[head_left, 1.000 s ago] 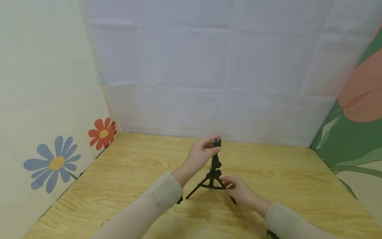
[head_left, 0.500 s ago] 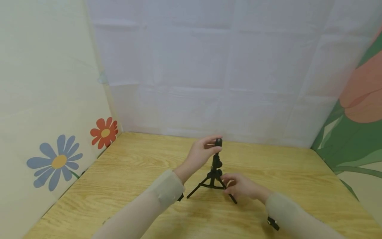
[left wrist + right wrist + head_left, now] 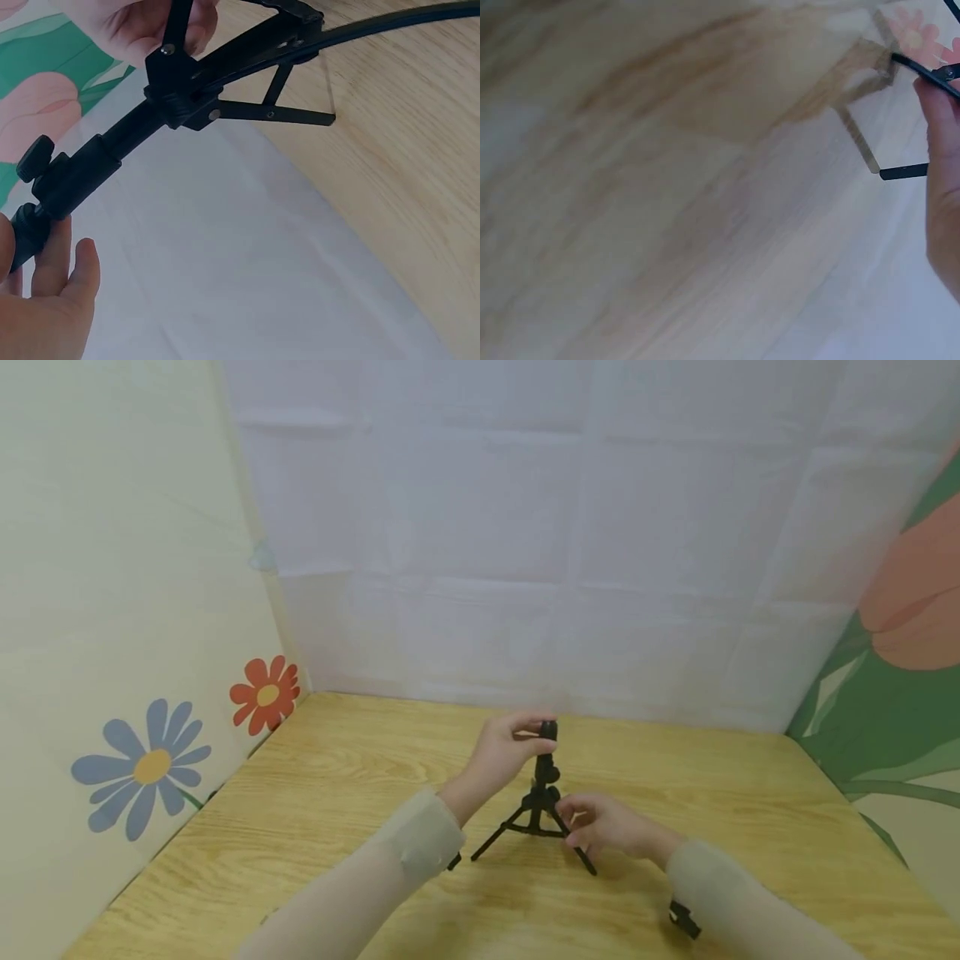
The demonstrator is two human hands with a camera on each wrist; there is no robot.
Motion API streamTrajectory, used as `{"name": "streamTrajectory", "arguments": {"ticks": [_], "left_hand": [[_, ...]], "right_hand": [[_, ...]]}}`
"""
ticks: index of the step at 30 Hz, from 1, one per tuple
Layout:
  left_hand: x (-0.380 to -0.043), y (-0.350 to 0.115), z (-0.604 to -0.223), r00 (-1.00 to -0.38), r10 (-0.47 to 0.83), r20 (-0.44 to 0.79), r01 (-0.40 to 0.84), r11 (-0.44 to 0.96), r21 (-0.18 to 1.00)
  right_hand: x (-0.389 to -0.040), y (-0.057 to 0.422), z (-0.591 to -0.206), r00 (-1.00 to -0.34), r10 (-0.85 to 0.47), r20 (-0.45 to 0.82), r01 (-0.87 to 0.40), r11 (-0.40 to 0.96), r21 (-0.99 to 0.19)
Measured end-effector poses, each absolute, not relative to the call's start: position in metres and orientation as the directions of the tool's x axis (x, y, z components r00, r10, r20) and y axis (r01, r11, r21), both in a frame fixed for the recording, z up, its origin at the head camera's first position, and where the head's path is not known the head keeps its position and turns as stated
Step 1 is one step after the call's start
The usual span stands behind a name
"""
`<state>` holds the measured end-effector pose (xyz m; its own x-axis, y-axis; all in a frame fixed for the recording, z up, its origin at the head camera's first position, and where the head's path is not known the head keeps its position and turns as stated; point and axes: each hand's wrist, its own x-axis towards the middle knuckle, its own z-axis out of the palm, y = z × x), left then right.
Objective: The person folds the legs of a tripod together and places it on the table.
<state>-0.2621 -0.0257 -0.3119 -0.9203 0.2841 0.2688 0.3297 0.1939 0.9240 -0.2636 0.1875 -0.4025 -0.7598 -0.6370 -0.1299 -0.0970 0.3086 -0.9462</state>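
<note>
A small black tripod (image 3: 537,818) stands upright on the table with its legs spread. My left hand (image 3: 502,752) holds its top end, thumb on the near side and fingers over the far side. In the left wrist view the tripod's centre column (image 3: 135,127) runs from the fingers of my left hand (image 3: 56,300) to the leg hub, with a knob (image 3: 34,159) on its side. My right hand (image 3: 611,828) grips the right leg near the hub, thumb in front. The right wrist view catches only the edge of my right hand (image 3: 945,172) and parts of the black legs (image 3: 905,172).
The wood-grain table (image 3: 337,760) meets a creased white sheet (image 3: 487,527) at the back. Panels with printed flowers stand at the left (image 3: 142,610) and right (image 3: 911,693). A small black device (image 3: 684,918) shows under the right sleeve.
My left hand and the tripod's top end have come down slightly towards the legs, so the tripod looks shorter. The right hand keeps its place on the leg.
</note>
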Motion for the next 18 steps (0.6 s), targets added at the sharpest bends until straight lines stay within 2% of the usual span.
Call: {"name": "streamTrajectory", "arguments": {"ticks": [18], "left_hand": [[-0.2607,-0.0287,-0.3136,-0.922,0.275,0.271,0.332,0.206,0.921]], "right_hand": [[-0.2675,0.1822,-0.4030,-0.758,-0.629,-0.172,-0.060,0.330,-0.942]]}}
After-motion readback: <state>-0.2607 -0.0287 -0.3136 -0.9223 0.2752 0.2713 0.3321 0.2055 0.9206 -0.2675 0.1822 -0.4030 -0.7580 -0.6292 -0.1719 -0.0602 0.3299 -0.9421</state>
